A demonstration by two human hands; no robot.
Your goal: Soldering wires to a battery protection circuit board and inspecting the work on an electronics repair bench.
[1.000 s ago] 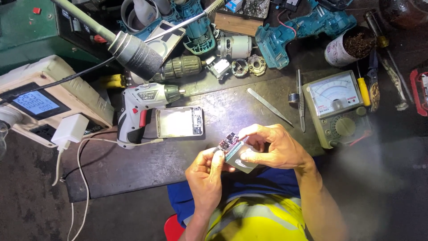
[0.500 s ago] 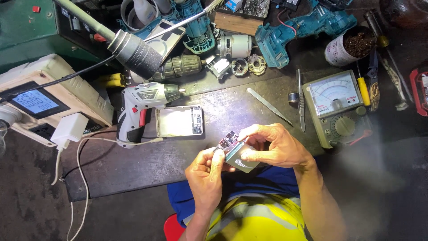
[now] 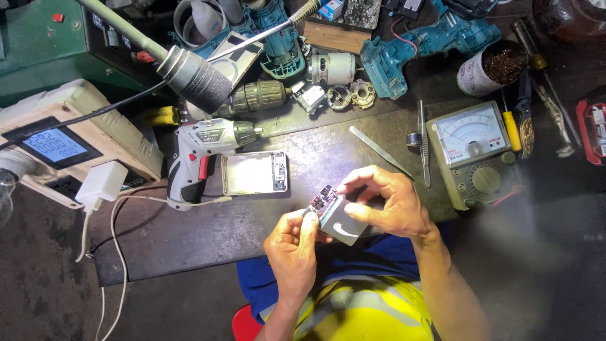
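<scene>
Up top, a tin can (image 3: 487, 68) holds dark metal bits. Both hands grip 1 grey battery pack (image 3: 343, 221) with a small circuit board (image 3: 320, 197) above the bench edge: left hand (image 3: 293, 249) pinching the board end, right hand (image 3: 388, 201) clamped round the pack. An open metal case (image 3: 254, 173), electric screwdriver (image 3: 205, 150) and analog multimeter (image 3: 475, 151) lie nearby.

both hands meet close together, left hand (image 3: 293, 246) thumb up, right hand (image 3: 388, 202) fingers curled.
</scene>
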